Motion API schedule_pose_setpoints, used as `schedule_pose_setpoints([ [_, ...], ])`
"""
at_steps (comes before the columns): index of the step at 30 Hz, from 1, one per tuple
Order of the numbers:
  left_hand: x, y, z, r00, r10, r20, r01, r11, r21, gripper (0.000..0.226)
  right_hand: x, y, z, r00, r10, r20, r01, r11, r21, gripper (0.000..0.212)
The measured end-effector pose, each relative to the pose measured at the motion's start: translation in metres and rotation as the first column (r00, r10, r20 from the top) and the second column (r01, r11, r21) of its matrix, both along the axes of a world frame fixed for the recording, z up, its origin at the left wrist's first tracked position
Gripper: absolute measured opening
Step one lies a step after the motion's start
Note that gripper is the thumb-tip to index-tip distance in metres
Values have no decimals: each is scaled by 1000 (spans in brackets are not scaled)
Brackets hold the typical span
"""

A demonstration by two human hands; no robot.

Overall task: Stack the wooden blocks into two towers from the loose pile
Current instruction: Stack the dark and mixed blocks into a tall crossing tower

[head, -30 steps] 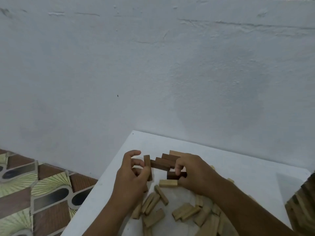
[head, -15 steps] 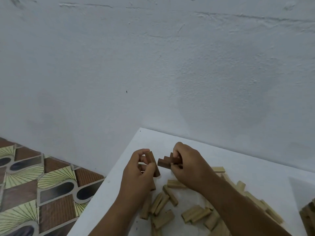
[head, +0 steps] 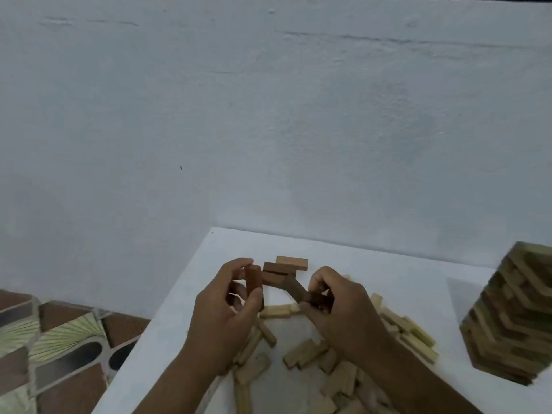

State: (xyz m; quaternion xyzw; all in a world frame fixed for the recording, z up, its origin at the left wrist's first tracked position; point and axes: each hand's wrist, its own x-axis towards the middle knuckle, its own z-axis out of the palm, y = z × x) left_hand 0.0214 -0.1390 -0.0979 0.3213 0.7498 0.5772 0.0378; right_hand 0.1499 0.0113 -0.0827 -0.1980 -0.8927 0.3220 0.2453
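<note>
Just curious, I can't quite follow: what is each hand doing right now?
Left hand: closed on an upright dark wooden block.
Right hand: closed on a tilted dark block.

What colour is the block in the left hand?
Dark reddish brown; the block shows best in the head view.

White table (head: 373, 264), loose pale blocks (head: 304, 352) scattered across it, finished block tower (head: 513, 321) at right edge
</note>
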Motion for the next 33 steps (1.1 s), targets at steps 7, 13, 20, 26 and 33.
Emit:
schedule_pose_setpoints([
  [7,51,26,21,950,-310,-49,299,942,-151,40,107,1,4,980,-200,7,199,974,-109,25],
  [13,125,66,26,879,-477,12,469,857,-213,36,189,6,-2,932,-348,95,357,928,-104,21],
  [20,193,100,13,844,-536,37,516,789,-334,27,253,11,-29,838,-496,228,506,862,16,20],
  [26,218,113,-2,874,-485,-5,425,771,-474,27,266,18,-22,825,-543,159,553,833,-21,26],
  [33,218,110,-17,847,-518,-120,428,798,-425,16,268,23,-45,828,-557,68,554,830,60,30],
])
